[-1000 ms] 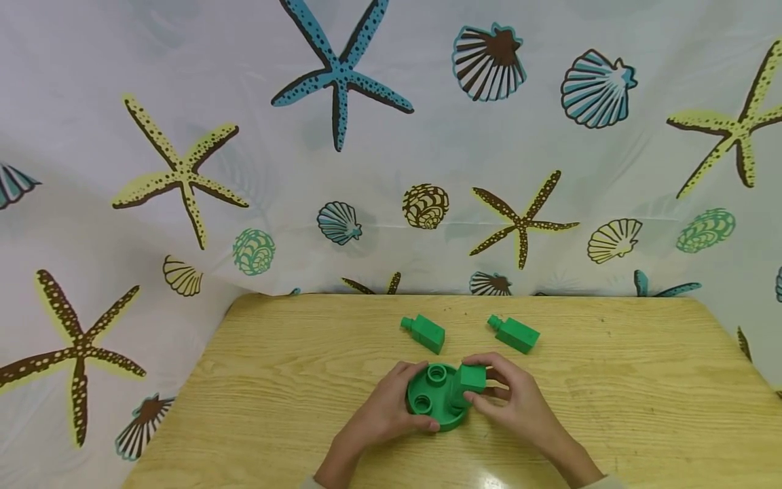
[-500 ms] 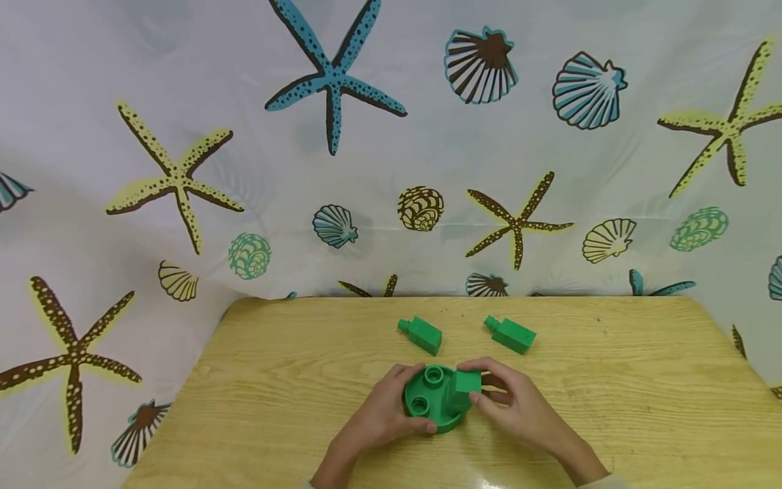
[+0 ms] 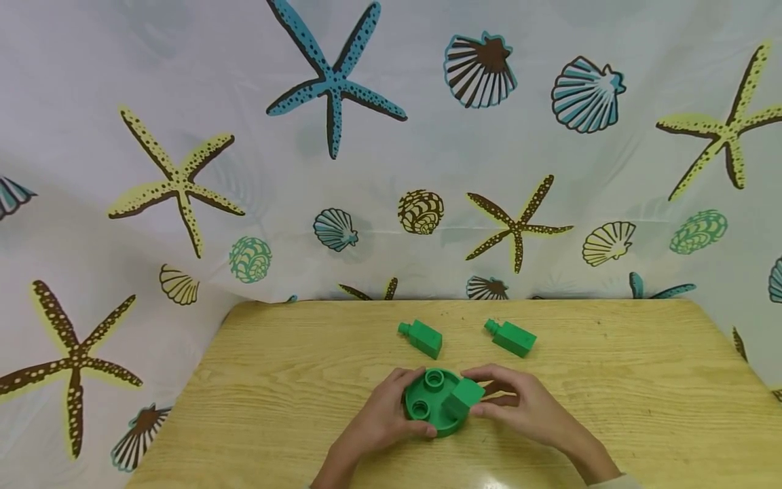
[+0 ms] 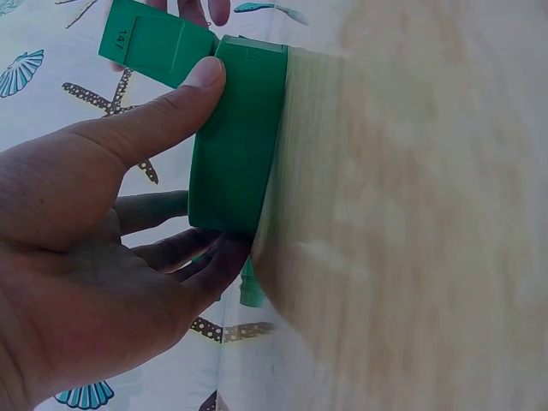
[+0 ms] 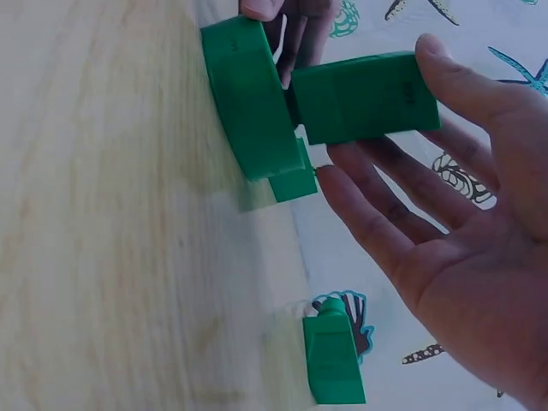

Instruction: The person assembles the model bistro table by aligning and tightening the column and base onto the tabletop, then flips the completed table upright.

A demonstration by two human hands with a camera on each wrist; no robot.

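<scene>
My left hand (image 3: 385,409) grips the side of a round green base (image 3: 436,399), thumb at the near rim and fingers round the far side. Two ring-shaped sockets show on its left half. On its right half stands a green rectangular block (image 3: 469,392), and my right hand (image 3: 527,404) pinches that block between thumb and fingers. The right wrist view shows the block (image 5: 364,98) joined end-on to the base (image 5: 253,103), with a narrow dark gap between. In the left wrist view the number 147 is marked on the block (image 4: 158,47).
Two more green blocks with narrow necks lie on the wooden table (image 3: 293,380) beyond the base: one block (image 3: 423,338) straight behind it, another block (image 3: 512,338) farther right. A white curtain (image 3: 379,170) printed with starfish and shells hangs along the back and sides.
The block has turned on the base, its top now set cornerwise in the head view. My right fingers have shifted round it. The left hand keeps its grip on the base.
</scene>
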